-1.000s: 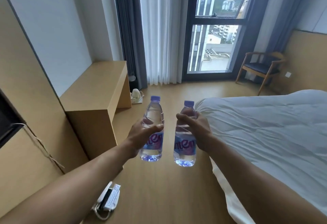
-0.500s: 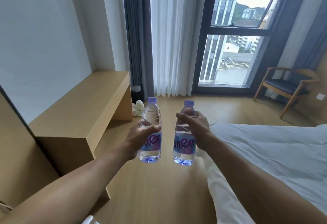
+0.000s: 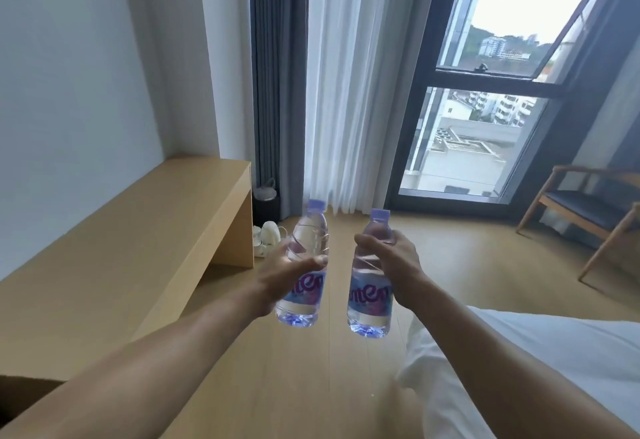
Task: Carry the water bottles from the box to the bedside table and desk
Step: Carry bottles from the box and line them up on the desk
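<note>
I hold two clear water bottles with purple caps and blue-purple labels upright over the wooden floor. My left hand (image 3: 287, 277) grips the left bottle (image 3: 306, 258) around its middle. My right hand (image 3: 394, 262) grips the right bottle (image 3: 369, 286) just below its neck. The two bottles are side by side, a small gap apart. The long wooden desk (image 3: 138, 241) runs along the left wall, its top bare, just left of the left bottle. The box and the bedside table are out of view.
A white bed (image 3: 540, 362) fills the lower right. A white kettle (image 3: 268, 237) sits on the floor by the desk's far end, with a dark bin (image 3: 265, 201) behind it. Curtains and a tall window stand ahead; a wooden chair (image 3: 588, 210) is at the right.
The view has moved forward and tilted up toward the window. The desk has come closer on the left, and the bed has slid lower right. Both bottles stay held the same way.
</note>
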`<control>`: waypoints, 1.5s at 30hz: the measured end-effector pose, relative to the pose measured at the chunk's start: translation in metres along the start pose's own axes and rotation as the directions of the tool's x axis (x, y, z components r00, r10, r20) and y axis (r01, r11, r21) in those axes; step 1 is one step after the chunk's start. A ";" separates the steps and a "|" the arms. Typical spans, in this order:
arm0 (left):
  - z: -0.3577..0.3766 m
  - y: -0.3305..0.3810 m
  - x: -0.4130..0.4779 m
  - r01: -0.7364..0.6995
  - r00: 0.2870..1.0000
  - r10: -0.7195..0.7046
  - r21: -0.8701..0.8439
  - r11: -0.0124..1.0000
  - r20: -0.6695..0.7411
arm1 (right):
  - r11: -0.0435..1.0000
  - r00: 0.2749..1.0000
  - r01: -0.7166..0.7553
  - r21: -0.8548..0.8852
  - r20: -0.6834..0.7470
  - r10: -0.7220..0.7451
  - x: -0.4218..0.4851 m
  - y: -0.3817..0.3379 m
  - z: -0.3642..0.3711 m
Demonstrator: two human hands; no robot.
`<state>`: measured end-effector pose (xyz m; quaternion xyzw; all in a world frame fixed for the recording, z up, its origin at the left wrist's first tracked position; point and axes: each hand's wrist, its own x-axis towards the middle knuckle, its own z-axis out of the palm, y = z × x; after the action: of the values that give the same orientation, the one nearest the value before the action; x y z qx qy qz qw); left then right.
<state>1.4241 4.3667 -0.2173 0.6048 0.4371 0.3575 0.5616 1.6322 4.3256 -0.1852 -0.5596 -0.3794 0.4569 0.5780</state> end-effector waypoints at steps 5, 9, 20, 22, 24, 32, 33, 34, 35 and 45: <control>-0.019 0.011 0.077 0.003 0.999 -0.003 -0.005 1.000 -0.047 | 1.000 1.000 -0.018 -0.001 0.005 0.018 0.085 -0.006 0.016; -0.030 0.010 0.145 0.024 0.994 -0.025 -0.005 1.000 -0.102 | 1.000 0.999 -0.014 0.004 0.044 0.014 0.166 -0.004 0.028; -0.076 0.016 0.317 0.088 0.931 -0.125 -0.122 0.989 -0.343 | 0.999 0.979 -0.010 -0.040 0.204 0.018 0.380 -0.025 0.069; -0.086 0.019 0.338 0.073 0.925 -0.119 -0.138 0.988 -0.362 | 0.999 0.970 -0.010 -0.052 0.243 0.022 0.410 -0.028 0.083; -0.098 0.018 0.359 0.072 0.916 -0.123 -0.144 0.987 -0.383 | 0.997 0.960 -0.014 -0.080 0.277 0.035 0.439 -0.025 0.099; -0.172 0.007 0.461 0.056 0.901 -0.124 -0.171 0.984 -0.416 | 0.987 0.938 -0.001 -0.160 0.341 0.057 0.559 -0.014 0.186; -0.183 0.006 0.476 0.052 0.902 -0.114 -0.158 0.986 -0.417 | 0.985 0.935 0.004 -0.171 0.351 0.057 0.574 -0.016 0.196; -0.194 0.005 0.491 0.057 0.901 -0.111 -0.140 0.989 -0.419 | 0.983 0.929 0.016 -0.185 0.365 0.054 0.589 -0.017 0.206; -0.205 0.003 0.505 0.063 0.902 -0.109 -0.122 0.991 -0.418 | 0.980 0.923 0.026 -0.198 0.381 0.053 0.604 -0.018 0.215; -0.305 -0.025 0.619 0.104 0.838 -0.146 -0.108 0.989 -0.526 | 0.966 0.875 0.081 -0.245 0.482 0.050 0.726 -0.018 0.313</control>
<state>1.3635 5.0546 -0.2436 0.4307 0.6002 0.4898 0.4630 1.5503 5.1126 -0.1938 -0.4946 -0.5726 0.5244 0.3905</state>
